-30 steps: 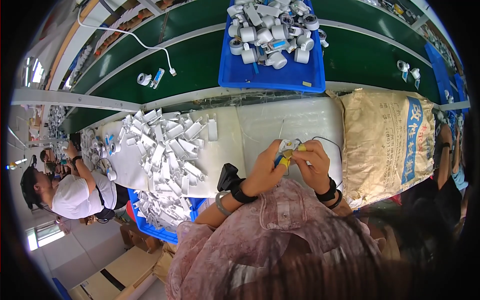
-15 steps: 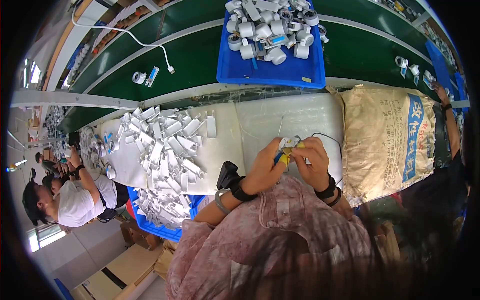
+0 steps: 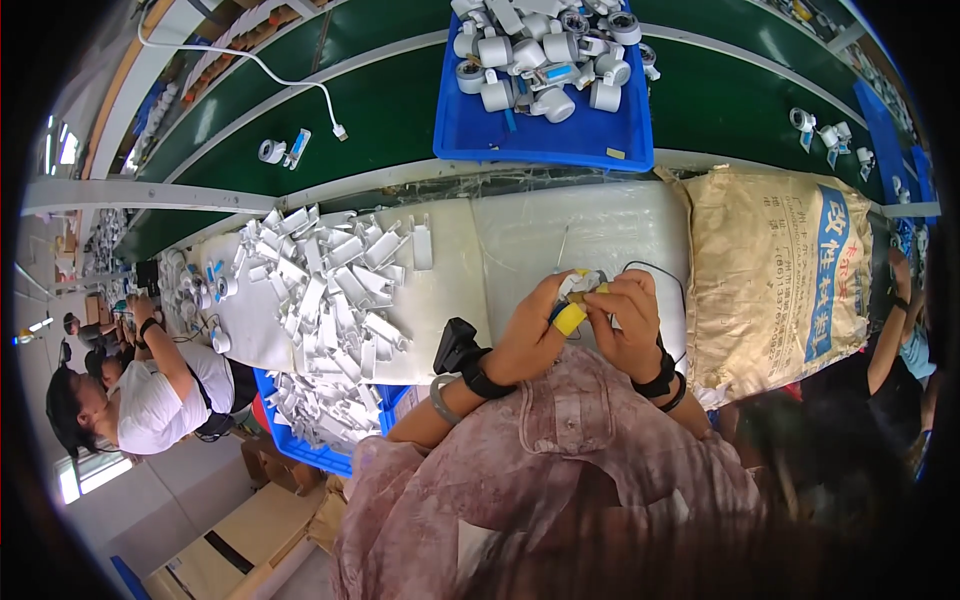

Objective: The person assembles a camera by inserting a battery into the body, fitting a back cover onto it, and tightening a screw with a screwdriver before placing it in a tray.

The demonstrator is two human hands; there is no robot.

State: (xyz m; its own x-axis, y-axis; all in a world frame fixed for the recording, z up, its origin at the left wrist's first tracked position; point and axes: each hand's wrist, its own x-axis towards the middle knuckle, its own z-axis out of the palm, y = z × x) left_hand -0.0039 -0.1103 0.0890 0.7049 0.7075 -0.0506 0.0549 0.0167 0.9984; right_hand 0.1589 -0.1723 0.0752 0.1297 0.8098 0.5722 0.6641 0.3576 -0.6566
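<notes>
In front of my chest, both hands are closed around a small white plastic part [image 3: 578, 285]. My left hand [image 3: 533, 328] also grips a yellow-and-blue piece [image 3: 569, 319], mostly hidden by the fingers, so its kind is unclear. The thumb and fingers of my right hand [image 3: 628, 322] pinch at the part's right side; what exactly lies between them is covered. A thin metal rod [image 3: 563, 243] lies on the worktop just beyond the hands. Beside my right hand, a dark cable [image 3: 655, 268] curves over the pale surface.
Many white channel-shaped plastic pieces [image 3: 335, 290] are heaped on my left, above a blue crate [image 3: 300, 452]. Ahead, a blue tray [image 3: 545, 150] holds white round housings on a green conveyor [image 3: 390, 120]. A brown paper sack [image 3: 760, 290] lies right. Co-workers [image 3: 170, 390] sit on both sides.
My hands stay in nearly the same place; the yellow-and-blue piece has turned, showing more yellow. At far right, a co-worker's hand has drawn back from the conveyor, leaving white parts there.
</notes>
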